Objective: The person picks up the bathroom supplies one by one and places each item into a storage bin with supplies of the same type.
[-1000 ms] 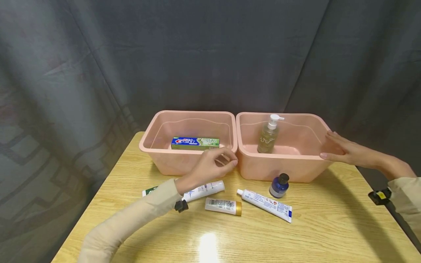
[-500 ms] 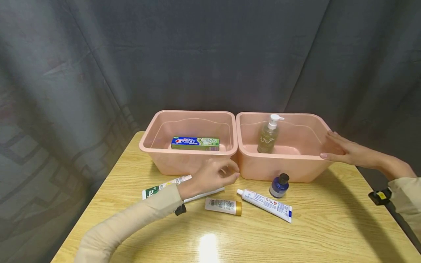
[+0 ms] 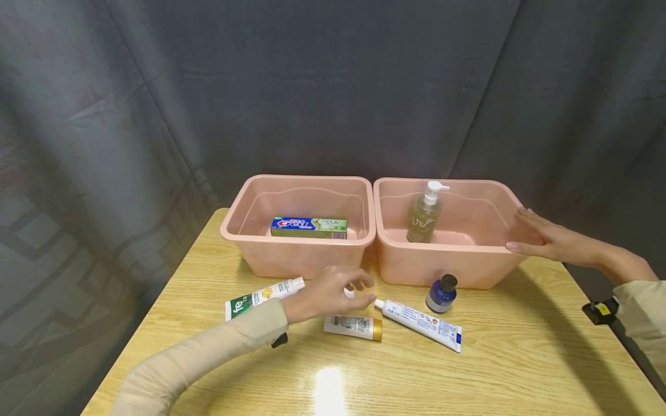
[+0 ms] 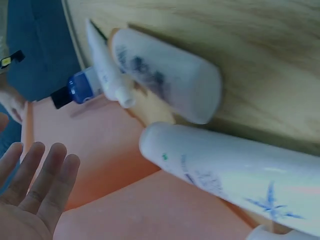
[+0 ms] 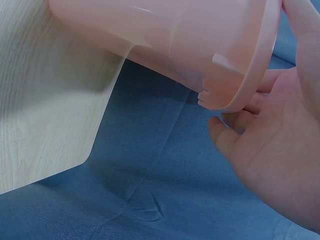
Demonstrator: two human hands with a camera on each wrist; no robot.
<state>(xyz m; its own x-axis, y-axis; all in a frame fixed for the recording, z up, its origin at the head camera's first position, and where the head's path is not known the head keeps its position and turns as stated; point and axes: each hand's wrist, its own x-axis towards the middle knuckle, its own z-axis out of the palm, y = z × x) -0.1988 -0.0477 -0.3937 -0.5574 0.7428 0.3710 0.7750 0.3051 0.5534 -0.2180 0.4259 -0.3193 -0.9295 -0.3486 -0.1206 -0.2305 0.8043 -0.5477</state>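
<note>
My left hand (image 3: 330, 293) hovers low over the table in front of the left bin, fingers loosely curved with nothing between them. Beneath it lies a white tube with a blue star print (image 4: 225, 170), mostly hidden by the hand in the head view. Just nearer is a small white tube with a gold cap (image 3: 354, 327). To the right lies a white toothpaste tube (image 3: 421, 325), its cap close to the left fingertips. My right hand (image 3: 557, 240) rests on the right end of the right pink bin (image 3: 447, 263), fingers spread along its rim.
A green-and-white tube (image 3: 262, 297) lies by the left forearm. In the left pink bin (image 3: 291, 254) lies a Crest toothpaste box (image 3: 309, 227). A pump bottle (image 3: 424, 216) stands in the right bin; a small blue bottle (image 3: 441, 294) stands before it. A grey curtain (image 3: 333, 86) hangs behind.
My left hand has moved down and toward me from the left bin's front rim to above the white tube, its fingers parting a little. The right hand stays at the right bin.
</note>
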